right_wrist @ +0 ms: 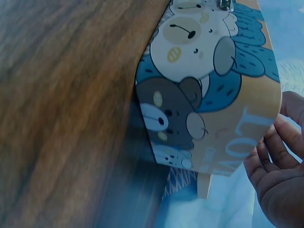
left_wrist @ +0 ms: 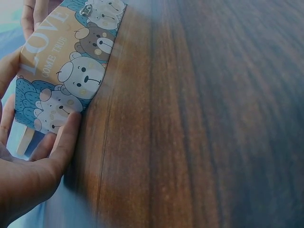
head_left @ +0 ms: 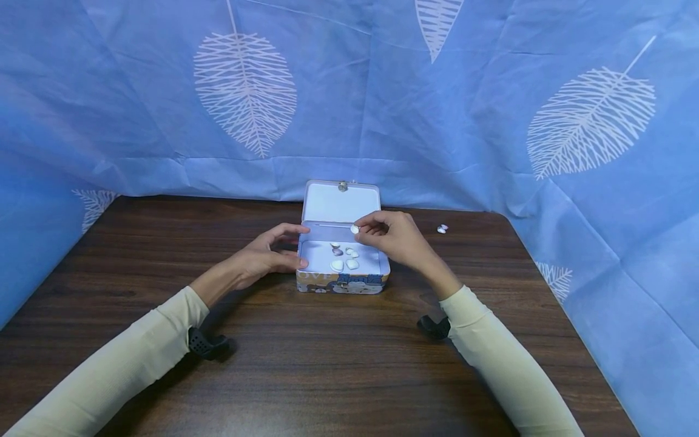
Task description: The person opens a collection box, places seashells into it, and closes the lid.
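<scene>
Small white rounded shell-like piece [head_left: 355, 229], partly covered by fingertips, sits pinched in the right hand [head_left: 395, 235] above the rear of a rectangular orange-and-blue bear-printed box [head_left: 317, 283]; the right wrist view cuts that hand off and does not show the piece. The right forearm reaches in from the lower right. The left hand [head_left: 267, 252] is spread wide, thumb and index finger at the box's left rim — its other fingers are mostly hidden. Inside lie more pale shell-like pieces [head_left: 337, 265], some hard to separate. Behind stands the open white-lined lid [head_left: 343, 203]; rightward, a tiny pale cluster [head_left: 441, 230] lies on the dark-brown wood-grain table [head_left: 327, 364].
</scene>
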Tool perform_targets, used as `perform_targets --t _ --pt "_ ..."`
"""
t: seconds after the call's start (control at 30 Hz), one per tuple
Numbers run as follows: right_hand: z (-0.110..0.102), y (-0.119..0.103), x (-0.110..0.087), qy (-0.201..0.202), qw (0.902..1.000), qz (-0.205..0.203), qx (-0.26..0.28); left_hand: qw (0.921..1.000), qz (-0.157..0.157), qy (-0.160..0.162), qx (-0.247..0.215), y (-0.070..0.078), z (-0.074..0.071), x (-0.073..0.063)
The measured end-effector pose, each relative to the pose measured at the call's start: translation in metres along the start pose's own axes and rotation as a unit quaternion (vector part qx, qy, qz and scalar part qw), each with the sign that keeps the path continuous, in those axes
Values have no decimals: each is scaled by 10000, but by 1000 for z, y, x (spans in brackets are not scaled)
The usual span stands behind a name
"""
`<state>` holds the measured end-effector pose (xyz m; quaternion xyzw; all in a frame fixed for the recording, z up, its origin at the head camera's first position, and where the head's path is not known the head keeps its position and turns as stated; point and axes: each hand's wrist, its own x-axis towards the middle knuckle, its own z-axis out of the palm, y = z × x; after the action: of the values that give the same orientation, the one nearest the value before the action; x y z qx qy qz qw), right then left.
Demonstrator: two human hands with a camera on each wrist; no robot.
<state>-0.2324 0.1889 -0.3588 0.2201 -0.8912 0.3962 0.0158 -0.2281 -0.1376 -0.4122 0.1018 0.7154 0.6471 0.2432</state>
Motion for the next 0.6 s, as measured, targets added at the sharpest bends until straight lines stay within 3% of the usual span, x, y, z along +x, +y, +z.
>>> perform_targets --t 0.3,0.6 --pt "7 1 3 -233 9997 -6 81 10000 42 -3 -33 -1 0 0" --pt "-1 2 -4 -33 9999 36 149 10000 20 -16 -32 -1 0 0"
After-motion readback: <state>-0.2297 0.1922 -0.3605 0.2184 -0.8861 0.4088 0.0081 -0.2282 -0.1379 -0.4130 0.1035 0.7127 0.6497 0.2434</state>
